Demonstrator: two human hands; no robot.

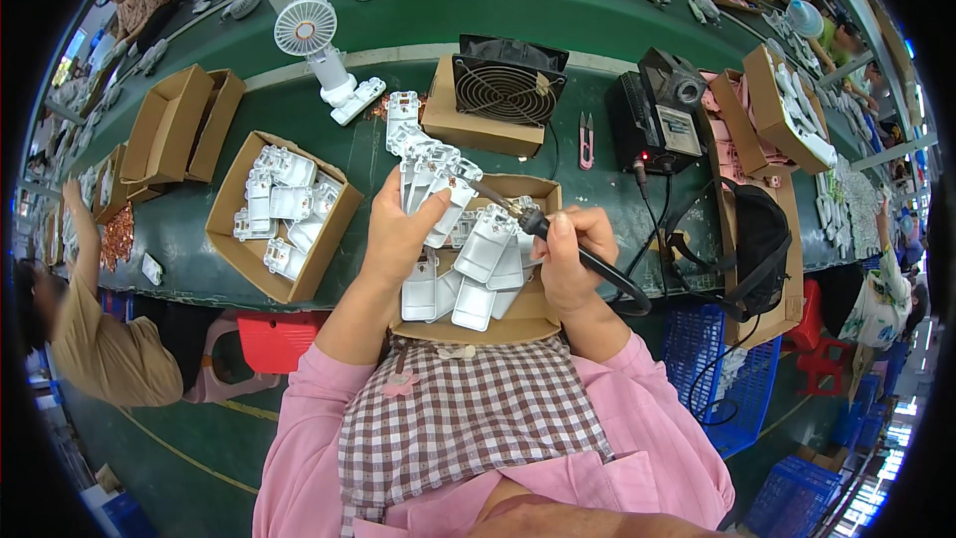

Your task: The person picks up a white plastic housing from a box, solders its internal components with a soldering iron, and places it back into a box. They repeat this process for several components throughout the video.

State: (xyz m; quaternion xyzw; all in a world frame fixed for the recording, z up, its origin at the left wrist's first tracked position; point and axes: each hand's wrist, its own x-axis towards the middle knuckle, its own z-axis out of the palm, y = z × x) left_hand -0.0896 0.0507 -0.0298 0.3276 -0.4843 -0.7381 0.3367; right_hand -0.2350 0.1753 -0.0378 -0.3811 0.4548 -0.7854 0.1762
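Note:
My left hand is closed around several white plastic housings, fanned out above the near cardboard box. In my right hand is a soldering iron, gripped by its black handle. Its tip points left at the upper end of the held housings; I cannot tell whether it touches them. Below both hands, white housings lie in the cardboard box against my checked apron. More housings stand in a row just beyond my left hand.
A box of white housings sits at left, near a small white fan. Beyond my hands stands a black blower fan. Right are pink snips, the soldering station with its cable, and a black bag. Co-workers sit both sides.

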